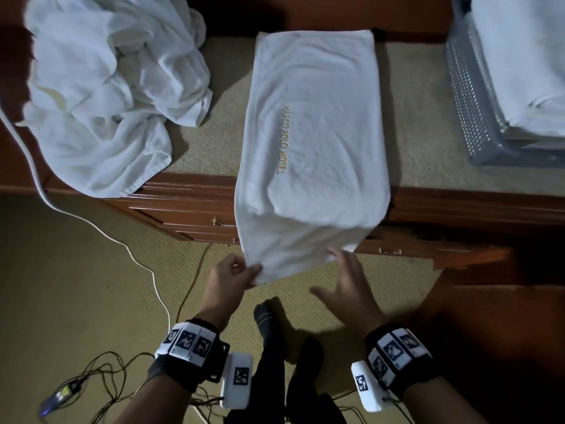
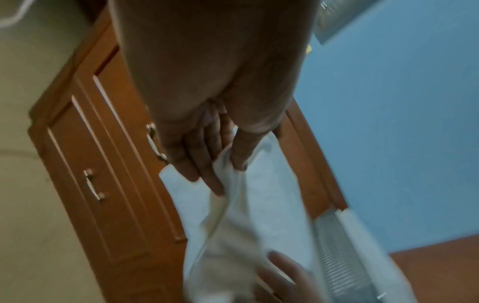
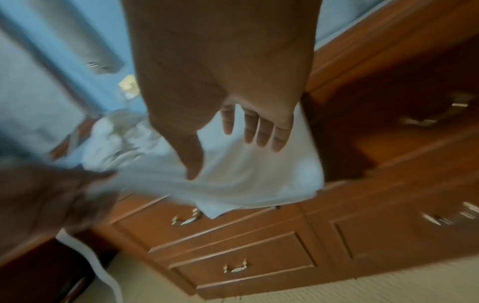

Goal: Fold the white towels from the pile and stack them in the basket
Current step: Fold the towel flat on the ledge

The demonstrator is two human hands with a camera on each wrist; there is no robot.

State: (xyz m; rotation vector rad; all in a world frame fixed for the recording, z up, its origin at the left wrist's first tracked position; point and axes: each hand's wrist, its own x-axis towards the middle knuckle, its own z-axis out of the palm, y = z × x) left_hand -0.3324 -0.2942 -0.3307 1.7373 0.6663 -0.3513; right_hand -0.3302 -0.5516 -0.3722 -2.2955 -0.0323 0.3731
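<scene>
1. Pile (image 1: 104, 96): still crumpled on the counter (image 1: 419, 117), left; most work remains.
2. Basket (image 1: 467, 111): right, already holding folded white towels.
3. Towel (image 1: 312, 142): lies lengthwise between them, near end overhanging the edge, only partly folded.
4. Your left hand (image 1: 227, 281) pinches its near corner.
5. Your right hand (image 1: 348, 289): fingers spread, at the other corner, gripping nothing.
</scene>
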